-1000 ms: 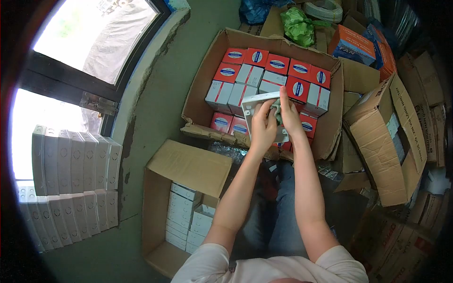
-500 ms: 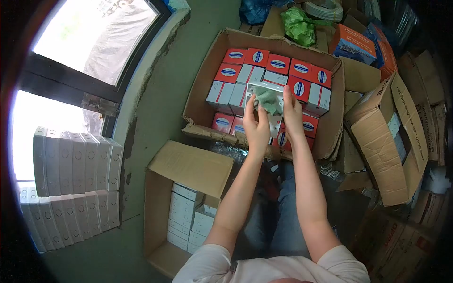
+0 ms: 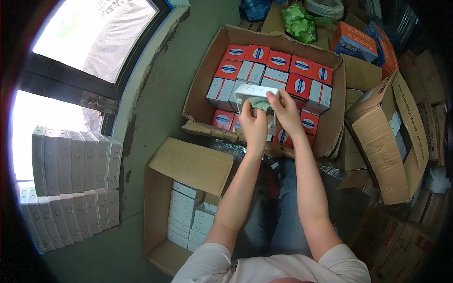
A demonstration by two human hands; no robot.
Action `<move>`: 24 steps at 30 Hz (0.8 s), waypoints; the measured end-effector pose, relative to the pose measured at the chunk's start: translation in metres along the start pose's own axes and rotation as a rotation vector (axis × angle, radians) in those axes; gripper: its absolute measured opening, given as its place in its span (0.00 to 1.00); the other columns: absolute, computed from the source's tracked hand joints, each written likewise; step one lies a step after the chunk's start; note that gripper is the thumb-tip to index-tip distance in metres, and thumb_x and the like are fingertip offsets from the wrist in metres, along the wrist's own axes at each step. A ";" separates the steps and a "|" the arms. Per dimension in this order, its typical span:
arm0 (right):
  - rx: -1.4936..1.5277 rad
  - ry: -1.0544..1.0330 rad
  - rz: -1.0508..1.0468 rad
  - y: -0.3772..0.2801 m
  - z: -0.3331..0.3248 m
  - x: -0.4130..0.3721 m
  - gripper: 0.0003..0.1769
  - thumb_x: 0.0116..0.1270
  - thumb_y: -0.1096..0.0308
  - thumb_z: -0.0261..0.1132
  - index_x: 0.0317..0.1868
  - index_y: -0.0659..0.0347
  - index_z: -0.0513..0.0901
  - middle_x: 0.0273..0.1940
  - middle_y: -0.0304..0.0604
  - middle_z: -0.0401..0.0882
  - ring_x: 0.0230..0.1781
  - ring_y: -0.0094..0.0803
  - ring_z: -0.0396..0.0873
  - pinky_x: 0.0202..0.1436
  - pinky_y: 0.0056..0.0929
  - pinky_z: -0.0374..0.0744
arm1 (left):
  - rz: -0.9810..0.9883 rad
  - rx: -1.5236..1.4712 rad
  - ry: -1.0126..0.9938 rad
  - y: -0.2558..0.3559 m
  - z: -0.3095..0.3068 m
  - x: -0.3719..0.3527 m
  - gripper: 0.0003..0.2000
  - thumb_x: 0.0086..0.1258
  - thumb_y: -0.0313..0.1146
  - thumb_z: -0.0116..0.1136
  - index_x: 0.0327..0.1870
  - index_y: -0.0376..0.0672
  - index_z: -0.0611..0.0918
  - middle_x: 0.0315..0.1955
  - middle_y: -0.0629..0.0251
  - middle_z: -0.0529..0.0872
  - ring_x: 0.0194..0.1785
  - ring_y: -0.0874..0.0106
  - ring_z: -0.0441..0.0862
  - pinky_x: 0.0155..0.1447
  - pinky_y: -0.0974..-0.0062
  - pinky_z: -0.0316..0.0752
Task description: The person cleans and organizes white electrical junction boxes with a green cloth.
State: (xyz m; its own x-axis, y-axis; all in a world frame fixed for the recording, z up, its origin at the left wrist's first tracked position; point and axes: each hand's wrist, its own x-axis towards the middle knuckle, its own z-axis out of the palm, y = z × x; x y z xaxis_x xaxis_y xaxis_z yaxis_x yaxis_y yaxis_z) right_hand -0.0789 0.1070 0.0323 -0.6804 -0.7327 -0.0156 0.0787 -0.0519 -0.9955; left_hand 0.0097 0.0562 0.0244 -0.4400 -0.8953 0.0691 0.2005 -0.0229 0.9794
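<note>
Between my two hands is a white plastic electrical back box (image 3: 257,90), tilted so that one side wall with round knockouts faces up. My right hand (image 3: 288,115) grips its right side, thumb on the wall. My left hand (image 3: 254,126) is closed on a crumpled pale green cloth (image 3: 260,104), pressing it into the hollow of the back box. Part of the cloth is hidden by my fingers and the wall. Right below them stands an open carton (image 3: 197,94) holding red and grey-white packets (image 3: 299,87).
A second open carton (image 3: 156,212) at lower left holds white boxes (image 3: 181,210). Stacked white back boxes (image 3: 71,160) stand in two rows by the window. To the right are an opened carton (image 3: 384,146), an orange and blue fan box (image 3: 355,41) and a green plastic bag (image 3: 299,23).
The back box has tipped, so its side wall now shows instead of its open inside. My right hand has turned inward, and my left fingers with the cloth have shifted slightly left.
</note>
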 end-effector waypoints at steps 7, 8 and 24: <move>0.045 -0.195 0.124 -0.015 -0.007 -0.006 0.32 0.66 0.48 0.66 0.63 0.58 0.70 0.56 0.42 0.74 0.55 0.31 0.73 0.58 0.30 0.71 | -0.256 -0.554 0.030 0.012 0.002 0.001 0.21 0.78 0.45 0.42 0.60 0.39 0.73 0.52 0.64 0.78 0.55 0.72 0.76 0.58 0.69 0.71; 0.056 -0.202 0.138 -0.016 -0.008 -0.008 0.32 0.66 0.49 0.65 0.64 0.58 0.70 0.56 0.42 0.75 0.56 0.31 0.73 0.58 0.30 0.71 | -0.193 -0.529 -0.038 0.011 0.002 0.001 0.19 0.79 0.43 0.44 0.60 0.38 0.72 0.51 0.64 0.79 0.54 0.71 0.77 0.56 0.69 0.71; 0.799 -0.040 0.323 -0.030 -0.064 -0.013 0.31 0.69 0.42 0.58 0.57 0.60 0.76 0.47 0.41 0.81 0.48 0.32 0.80 0.46 0.36 0.80 | 0.692 0.715 -0.586 0.038 0.007 -0.006 0.18 0.57 0.24 0.63 0.51 0.44 0.83 0.46 0.64 0.85 0.51 0.61 0.78 0.55 0.63 0.73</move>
State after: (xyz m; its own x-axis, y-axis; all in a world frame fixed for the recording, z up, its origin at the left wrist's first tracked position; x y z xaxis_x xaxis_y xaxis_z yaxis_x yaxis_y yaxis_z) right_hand -0.1193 0.1615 0.0565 -0.5112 -0.8165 -0.2683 0.7632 -0.2877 -0.5785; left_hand 0.0138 0.0643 0.0627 -0.8059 -0.2694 0.5272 0.0986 0.8170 0.5682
